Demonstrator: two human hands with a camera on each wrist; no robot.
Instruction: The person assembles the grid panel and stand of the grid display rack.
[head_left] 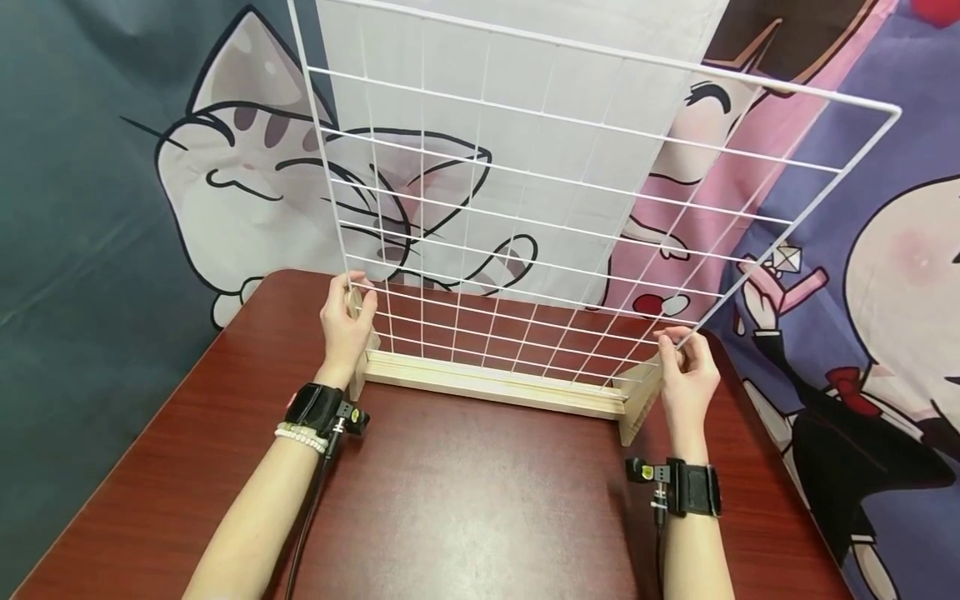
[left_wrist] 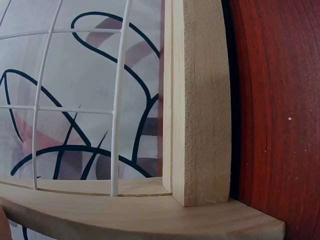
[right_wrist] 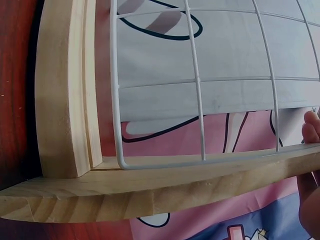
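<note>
A white wire grid panel [head_left: 525,204] stands tilted in a pale wooden stand [head_left: 487,387] made of two side pieces and a crossbar. My left hand [head_left: 347,329] grips the left side piece [left_wrist: 100,212] close to the grid's edge; only a fingertip [left_wrist: 4,225] shows in the left wrist view. On the other side my right hand [head_left: 690,379] pinches the right side piece [right_wrist: 150,190], thumb and fingers on its two faces. The grid's lower corner [right_wrist: 122,162] lies against that side piece, with a gap between its bottom wire and the crossbar [right_wrist: 60,95].
The stand rests on a dark red-brown table [head_left: 465,500] near its back edge. Behind hangs a cloth backdrop [head_left: 247,200] with cartoon cats and figures. Each wrist wears a black strap with a small camera, and cables run down along the forearms.
</note>
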